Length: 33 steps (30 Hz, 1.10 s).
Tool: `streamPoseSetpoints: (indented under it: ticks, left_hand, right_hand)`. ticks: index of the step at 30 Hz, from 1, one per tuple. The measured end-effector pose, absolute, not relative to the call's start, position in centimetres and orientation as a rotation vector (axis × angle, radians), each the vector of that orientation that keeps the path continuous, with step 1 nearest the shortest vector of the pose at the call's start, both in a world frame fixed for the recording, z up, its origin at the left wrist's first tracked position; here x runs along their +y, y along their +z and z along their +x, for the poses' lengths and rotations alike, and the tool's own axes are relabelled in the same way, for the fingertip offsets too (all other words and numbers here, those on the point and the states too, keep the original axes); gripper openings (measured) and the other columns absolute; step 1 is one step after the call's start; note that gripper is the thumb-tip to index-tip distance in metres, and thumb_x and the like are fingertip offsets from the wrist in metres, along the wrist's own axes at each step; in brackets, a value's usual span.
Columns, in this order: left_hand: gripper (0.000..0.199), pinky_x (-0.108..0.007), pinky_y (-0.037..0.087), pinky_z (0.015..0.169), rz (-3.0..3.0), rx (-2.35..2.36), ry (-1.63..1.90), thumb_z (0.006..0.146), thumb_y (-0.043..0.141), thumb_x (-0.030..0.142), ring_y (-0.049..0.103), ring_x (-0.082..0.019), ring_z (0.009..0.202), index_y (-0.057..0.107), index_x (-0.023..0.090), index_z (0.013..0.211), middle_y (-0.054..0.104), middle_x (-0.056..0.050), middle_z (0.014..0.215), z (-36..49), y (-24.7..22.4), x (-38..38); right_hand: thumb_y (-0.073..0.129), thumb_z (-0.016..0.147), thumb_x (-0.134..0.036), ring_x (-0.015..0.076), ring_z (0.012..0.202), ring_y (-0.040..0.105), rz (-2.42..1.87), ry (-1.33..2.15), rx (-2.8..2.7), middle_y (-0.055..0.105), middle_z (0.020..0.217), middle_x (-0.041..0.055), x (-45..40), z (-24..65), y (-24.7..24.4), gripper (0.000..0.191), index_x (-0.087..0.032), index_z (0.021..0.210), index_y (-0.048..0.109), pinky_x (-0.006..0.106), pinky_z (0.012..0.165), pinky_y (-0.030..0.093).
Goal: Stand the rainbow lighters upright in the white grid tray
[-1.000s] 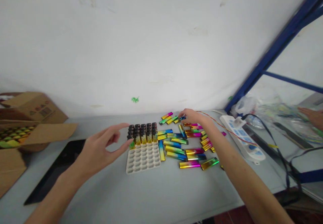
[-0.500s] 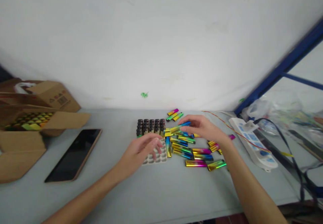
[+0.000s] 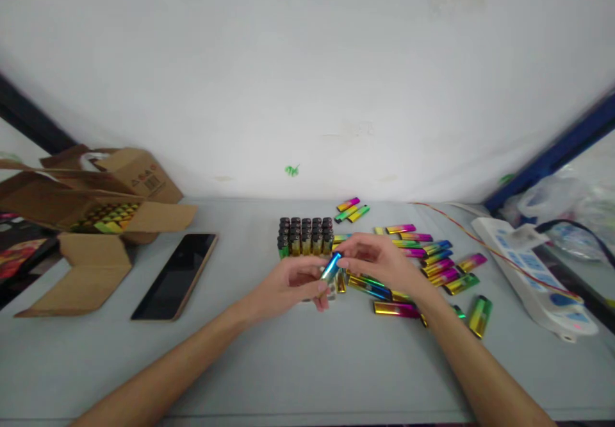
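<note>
My left hand (image 3: 295,283) and my right hand (image 3: 377,260) meet in front of me, both on one shiny blue lighter (image 3: 330,268). The left fingers curl round its lower end, while the right thumb and fingers pinch the dark upper end. It is held tilted. Behind my left hand, several black-topped lighters (image 3: 306,238) stand upright in rows. The pale tray (image 3: 340,288) under them is mostly hidden by my hands. Many loose metallic lighters (image 3: 396,309), in gold, magenta, green and blue, lie scattered around and beyond my right hand.
On the left stand open cardboard boxes (image 3: 166,214), one containing more lighters (image 3: 113,215). A dark phone (image 3: 175,279) lies beside them. At the right are a white power strip (image 3: 533,279), a thin red-yellow wire (image 3: 461,228) and plastic bags (image 3: 552,196). A white wall (image 3: 307,93) rises behind the table.
My right hand has brought a lighter over to my left hand, which was free and now grips its lower end. Some loose lighters have shifted rightward. The view has turned a little left.
</note>
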<state>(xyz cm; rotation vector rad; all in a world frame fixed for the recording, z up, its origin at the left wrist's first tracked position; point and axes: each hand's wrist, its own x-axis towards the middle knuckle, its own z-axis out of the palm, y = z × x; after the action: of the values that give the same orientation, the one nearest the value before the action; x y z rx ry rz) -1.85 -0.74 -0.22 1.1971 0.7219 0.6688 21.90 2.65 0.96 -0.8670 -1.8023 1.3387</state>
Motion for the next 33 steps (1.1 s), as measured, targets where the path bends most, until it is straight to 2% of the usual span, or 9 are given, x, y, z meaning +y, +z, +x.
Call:
streamPoseSetpoints:
  ticks: [4,9,13,16,18,23,26,30,33]
  left_hand:
    - [0.035,-0.026,0.053,0.056,1.177,0.695,0.665,0.091,0.075,0.045,0.071,-0.017,0.07,0.057,0.016,0.098,0.073,-0.006,0.09,-1.5,-0.1,-0.9]
    - [0.031,-0.031,0.058,0.068,1.101,0.591,0.692,0.097,0.069,0.041,0.074,-0.022,0.086,0.051,0.02,0.11,0.074,-0.008,0.092,-1.9,0.0,-0.9]
    - [0.028,-0.024,0.049,0.058,1.032,0.585,0.74,0.098,0.068,0.04,0.064,-0.013,0.068,0.05,0.021,0.108,0.065,-0.001,0.085,-2.1,-0.2,-0.7]
    - [0.028,-0.019,0.035,0.05,1.008,0.663,0.816,0.101,0.061,0.047,0.041,-0.006,0.051,0.048,0.022,0.102,0.053,0.006,0.069,-2.0,-0.4,-0.7]
    - [0.032,-0.018,0.027,0.047,1.051,0.733,0.861,0.101,0.059,0.052,0.028,-0.006,0.05,0.048,0.021,0.097,0.042,0.009,0.062,-2.2,-0.5,-0.6]
    - [0.045,-0.022,0.026,0.052,1.322,0.813,0.865,0.096,0.06,0.059,0.033,-0.008,0.057,0.053,0.017,0.082,0.041,0.006,0.064,-2.9,-0.6,-0.6]
    - [0.053,-0.024,0.023,0.051,1.403,0.897,0.89,0.095,0.057,0.064,0.03,-0.008,0.054,0.046,0.019,0.07,0.036,0.006,0.06,-2.8,-0.6,-0.6]
    - [0.056,-0.024,0.023,0.05,1.447,1.05,0.955,0.092,0.056,0.069,0.029,-0.009,0.054,0.042,0.021,0.068,0.034,0.007,0.058,-2.5,-0.5,-0.6]
    - [0.052,-0.023,0.022,0.049,1.506,1.16,0.985,0.095,0.053,0.064,0.028,-0.01,0.055,0.041,0.021,0.069,0.033,0.007,0.059,-2.7,-0.6,-0.5]
  right_hand:
    - [0.073,0.095,-0.043,0.0135,0.07,0.057,-0.849,1.058,-1.91,0.065,0.081,0.0006,1.9,21.3,1.2,0.025,-0.023,0.109,0.078,0.026,0.062,0.046]
    - [0.054,0.106,-0.039,0.0161,0.076,0.065,-1.104,0.684,-1.9,0.075,0.094,0.0041,1.7,22.6,2.0,0.027,-0.021,0.113,0.073,0.029,0.069,0.05]
    - [0.053,0.107,-0.031,0.0179,0.086,0.07,-1.089,0.367,-2.046,0.076,0.103,0.0056,1.6,23.1,1.8,0.02,-0.02,0.114,0.069,0.03,0.083,0.052]
    - [0.052,0.108,-0.028,0.0183,0.091,0.07,-1.031,0.333,-2.133,0.075,0.105,0.0061,1.4,22.7,1.5,0.019,-0.02,0.117,0.067,0.029,0.085,0.052]
    - [0.05,0.109,-0.028,0.0176,0.088,0.07,-1.02,0.347,-2.165,0.074,0.102,0.0053,1.3,22.5,1.3,0.018,-0.02,0.113,0.066,0.028,0.082,0.052]
    - [0.05,0.109,-0.026,0.0168,0.078,0.065,-1.021,0.308,-2.191,0.068,0.087,0.0032,1.3,22.4,1.0,0.02,-0.02,0.099,0.066,0.028,0.075,0.049]
    - [0.051,0.108,-0.024,0.0169,0.076,0.064,-1.014,0.298,-2.204,0.067,0.085,0.0029,1.4,22.4,0.9,0.019,-0.02,0.097,0.066,0.028,0.073,0.048]
    - [0.05,0.108,-0.023,0.0173,0.076,0.065,-1.012,0.288,-2.199,0.068,0.084,0.003,1.5,22.5,0.7,0.02,-0.02,0.097,0.066,0.028,0.073,0.049]
    - [0.05,0.108,-0.024,0.018,0.077,0.066,-1.029,0.292,-2.187,0.069,0.086,0.003,1.6,22.6,0.7,0.02,-0.02,0.097,0.066,0.03,0.074,0.049]
